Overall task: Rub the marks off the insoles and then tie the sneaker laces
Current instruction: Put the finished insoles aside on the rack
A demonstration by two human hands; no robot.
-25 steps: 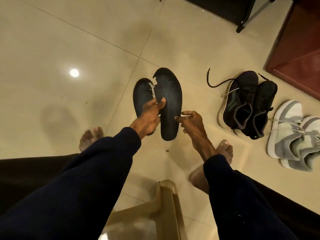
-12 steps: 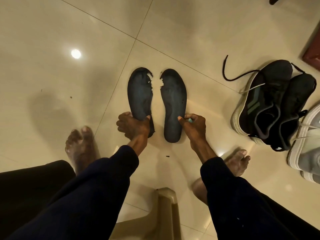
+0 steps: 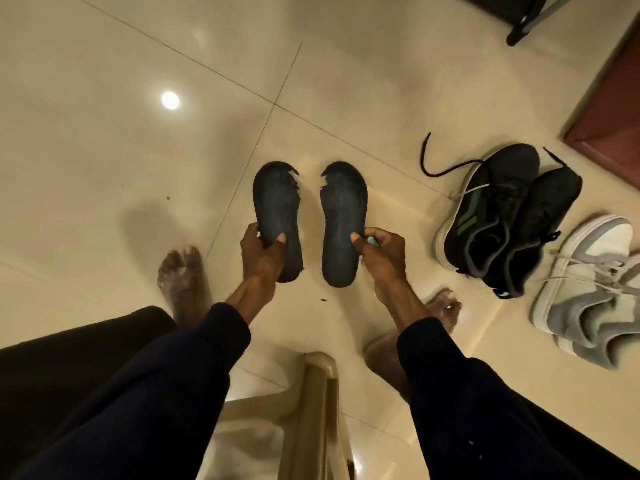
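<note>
So that both tops show, the left grip (image 3: 261,258) holds one insole (image 3: 277,209). The right grip (image 3: 382,252) holds the other insole (image 3: 343,209), plus a small blue-green thing (image 3: 373,240), maybe for rubbing.

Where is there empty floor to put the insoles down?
The floor is bare left of the left insole, beyond the left foot. A narrower strip lies between the right insole and the black sneakers. Crowded on the right: black and grey sneakers lie close together.
</note>
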